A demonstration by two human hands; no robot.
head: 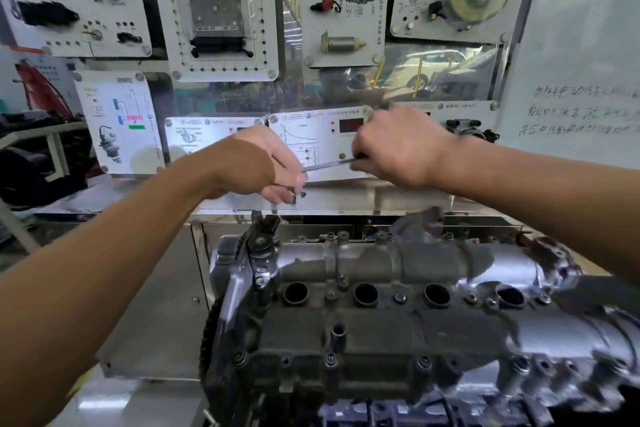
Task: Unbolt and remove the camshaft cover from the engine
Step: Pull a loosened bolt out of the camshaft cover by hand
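Observation:
The grey camshaft cover (374, 333) sits on the engine at lower centre, with several round plug holes in a row and bolts along its near and far edges. Both hands are raised above and behind it, clear of the metal. My right hand (398, 146) grips the handle end of a thin metal ratchet wrench (329, 165). My left hand (273, 166) pinches the wrench's other end, where a small dark socket or bit pokes out below the fingers.
A steel bench edge (346, 204) runs behind the engine. Training display panels (218, 10) cover the wall beyond. A timing sprocket and chain (211, 329) sit at the engine's left end. A whiteboard (581, 62) stands at the right.

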